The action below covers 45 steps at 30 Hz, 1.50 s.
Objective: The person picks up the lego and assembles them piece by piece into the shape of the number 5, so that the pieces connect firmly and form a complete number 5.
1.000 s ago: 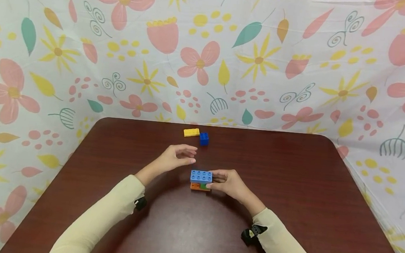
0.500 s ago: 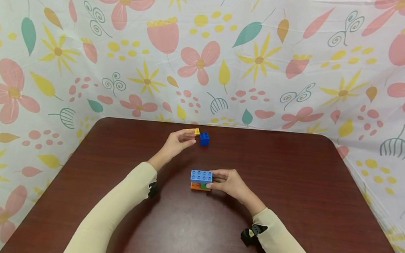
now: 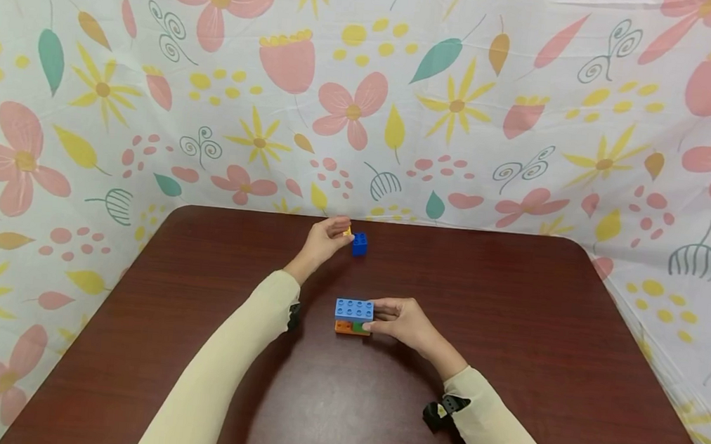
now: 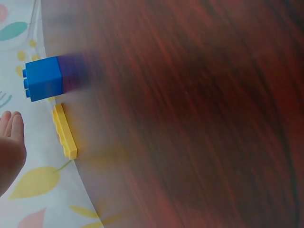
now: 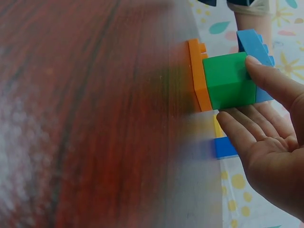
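Our right hand gripped the brick stack. Left hand reached the yellow plate, fingers curled; contact unclear. We judged pinching its long edges best, avoiding the blue cube.

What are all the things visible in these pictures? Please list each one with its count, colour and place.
light blue brick: one, light blue, top of the small stack at the table's middle.
green brick: one, green, under the light blue brick, on the orange plate.
orange plate: one, orange, bottom of the stack.
dark blue brick: one, dark blue, near the far edge.
yellow plate: one, yellow, flat beside the dark blue brick.
table: one, dark reddish wood.
cloth: one, white with flowers, behind the table.
left hand: at the yellow plate; grip unclear.
right hand: fingers holding the stack's right side.
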Available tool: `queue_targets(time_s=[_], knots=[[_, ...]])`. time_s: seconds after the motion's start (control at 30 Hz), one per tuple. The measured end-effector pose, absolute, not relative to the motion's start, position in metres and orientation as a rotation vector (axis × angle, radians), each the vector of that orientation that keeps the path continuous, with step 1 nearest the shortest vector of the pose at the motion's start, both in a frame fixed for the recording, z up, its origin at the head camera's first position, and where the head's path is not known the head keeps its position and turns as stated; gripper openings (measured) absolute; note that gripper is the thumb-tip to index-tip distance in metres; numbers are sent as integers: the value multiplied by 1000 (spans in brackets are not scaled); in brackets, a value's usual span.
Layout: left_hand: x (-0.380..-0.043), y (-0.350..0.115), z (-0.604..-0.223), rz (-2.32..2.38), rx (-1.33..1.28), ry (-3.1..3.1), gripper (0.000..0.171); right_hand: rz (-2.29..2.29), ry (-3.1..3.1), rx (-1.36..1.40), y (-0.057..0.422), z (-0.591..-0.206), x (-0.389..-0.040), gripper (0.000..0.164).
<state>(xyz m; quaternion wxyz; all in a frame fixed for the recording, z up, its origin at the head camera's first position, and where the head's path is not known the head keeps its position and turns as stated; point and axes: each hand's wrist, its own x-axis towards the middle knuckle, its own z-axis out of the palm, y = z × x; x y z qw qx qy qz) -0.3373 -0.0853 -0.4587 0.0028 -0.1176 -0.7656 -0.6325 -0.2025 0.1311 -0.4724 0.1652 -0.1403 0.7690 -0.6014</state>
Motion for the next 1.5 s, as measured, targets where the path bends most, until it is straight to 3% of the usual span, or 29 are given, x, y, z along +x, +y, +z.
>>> queue_targets(time_s=[0.73,1.07,1.5], knots=[[-348,-69,-472,-1677,-298,-2668,46,-1717,2181,-382,131,-471,-200,45],[-349,-65,-475,-1567,-286,-2765,47,-1696,2187,-394,128,-446,-190,40],[-352,-65,-480,-1523,-270,-2771,41,-1729,2172,-396,132,-474,-203,45]])
